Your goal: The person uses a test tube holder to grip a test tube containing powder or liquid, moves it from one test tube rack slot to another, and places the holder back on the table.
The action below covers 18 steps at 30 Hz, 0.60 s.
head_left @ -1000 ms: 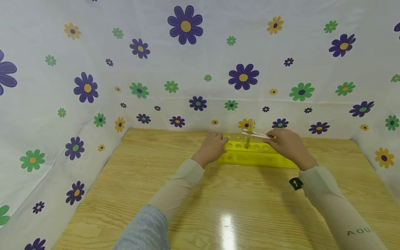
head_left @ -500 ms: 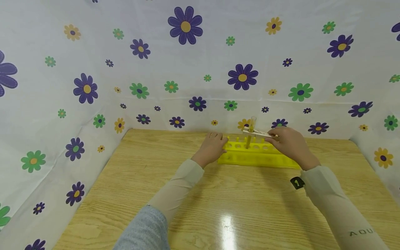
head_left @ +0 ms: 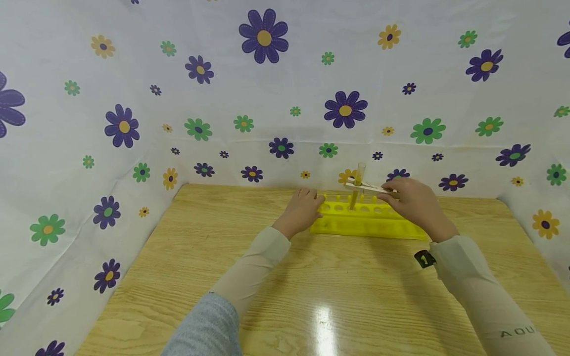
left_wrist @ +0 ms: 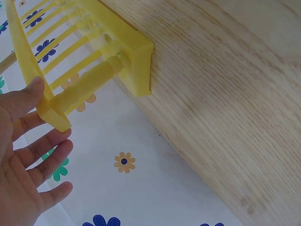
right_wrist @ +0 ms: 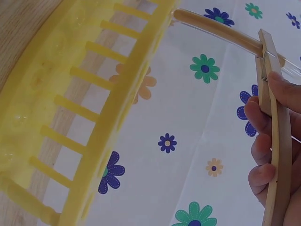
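At four o'clock from the head view's centre, on a wood-grain table (head_left: 347, 296): one yellow test-tube rack (head_left: 369, 227), long axis nine to three.

Item: one glass test tube (right_wrist: 218, 29), amber contents, near the third visible hole from the rack's left. Axis near upright, mouth leaning just past twelve, bottom toward half past six; whether that bottom has entered the hole cannot be told.

Item: one wooden test-tube holder (right_wrist: 281, 150), clamped across the tube.

Governing relation: tube at nine o'clock from the fingers of the right hand (head_left: 414, 205), the nearer of the two.

Right hand: thumb and curled fingers pinching the holder; forearm from between four and five.

Left hand (head_left: 300, 210): half past eight from the tube; thumb and opposing fingers pinching the rack's end, outer fingers spread; forearm from half past seven.
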Each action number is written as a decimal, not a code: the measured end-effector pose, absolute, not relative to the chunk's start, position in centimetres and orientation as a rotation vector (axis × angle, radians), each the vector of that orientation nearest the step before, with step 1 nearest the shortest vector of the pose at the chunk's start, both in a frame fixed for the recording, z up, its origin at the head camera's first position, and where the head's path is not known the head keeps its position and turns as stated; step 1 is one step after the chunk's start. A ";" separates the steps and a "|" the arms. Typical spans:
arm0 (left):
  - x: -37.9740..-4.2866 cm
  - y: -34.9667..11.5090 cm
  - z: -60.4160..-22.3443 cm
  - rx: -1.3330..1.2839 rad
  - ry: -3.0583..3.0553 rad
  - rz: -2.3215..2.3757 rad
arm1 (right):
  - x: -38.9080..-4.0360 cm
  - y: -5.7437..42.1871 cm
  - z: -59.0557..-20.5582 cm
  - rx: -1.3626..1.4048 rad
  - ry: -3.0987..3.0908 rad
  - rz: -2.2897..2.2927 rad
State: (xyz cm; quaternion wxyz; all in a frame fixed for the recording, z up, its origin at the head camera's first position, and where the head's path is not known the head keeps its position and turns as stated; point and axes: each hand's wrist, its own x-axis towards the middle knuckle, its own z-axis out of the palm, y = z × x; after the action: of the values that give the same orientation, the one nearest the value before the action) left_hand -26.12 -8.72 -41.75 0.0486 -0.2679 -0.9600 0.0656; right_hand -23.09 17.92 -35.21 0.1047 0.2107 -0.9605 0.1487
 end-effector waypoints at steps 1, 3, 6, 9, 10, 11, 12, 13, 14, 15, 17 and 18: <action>-26.2 -8.7 -41.8 -0.816 -2.928 0.201 | -23.1 17.9 -35.1 0.623 -2.828 0.436; -26.2 -8.7 -41.8 -0.816 -2.930 0.198 | -23.0 17.9 -35.0 0.623 -2.826 0.434; -26.2 -8.7 -41.8 -0.816 -2.930 0.191 | -22.9 17.9 -34.8 0.622 -2.827 0.442; -26.2 -8.7 -41.8 -0.817 -2.927 0.192 | -22.8 17.9 -34.6 0.616 -2.830 0.452; -26.2 -8.7 -41.9 -0.817 -2.924 0.193 | -22.8 17.9 -34.5 0.616 -2.830 0.450; -26.2 -8.7 -41.9 -0.817 -2.922 0.194 | -22.8 17.9 -34.5 0.615 -2.830 0.444; -26.2 -8.7 -41.9 -0.818 -2.922 0.195 | -22.7 17.9 -34.4 0.614 -2.831 0.442; -26.2 -8.7 -41.9 -0.818 -2.920 0.196 | -22.7 17.9 -34.3 0.614 -2.833 0.440; -26.2 -8.7 -41.9 -0.818 -2.920 0.197 | -22.7 17.9 -34.3 0.612 -2.835 0.436; -26.2 -8.7 -41.9 -0.817 -2.920 0.197 | -22.6 17.9 -34.2 0.609 -2.838 0.437; -26.2 -8.7 -41.9 -0.817 -2.917 0.199 | -22.5 17.9 -34.1 0.606 -2.836 0.431; -26.2 -8.7 -41.9 -0.815 -2.916 0.199 | -22.5 17.9 -34.1 0.609 -2.829 0.431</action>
State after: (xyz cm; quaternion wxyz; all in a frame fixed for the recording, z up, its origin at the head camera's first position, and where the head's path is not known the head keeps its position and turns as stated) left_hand -26.17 -8.73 -41.85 0.0534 -0.2683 -0.9596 0.0654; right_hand -22.52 17.93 -34.08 0.1076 0.2070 -0.9613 0.1466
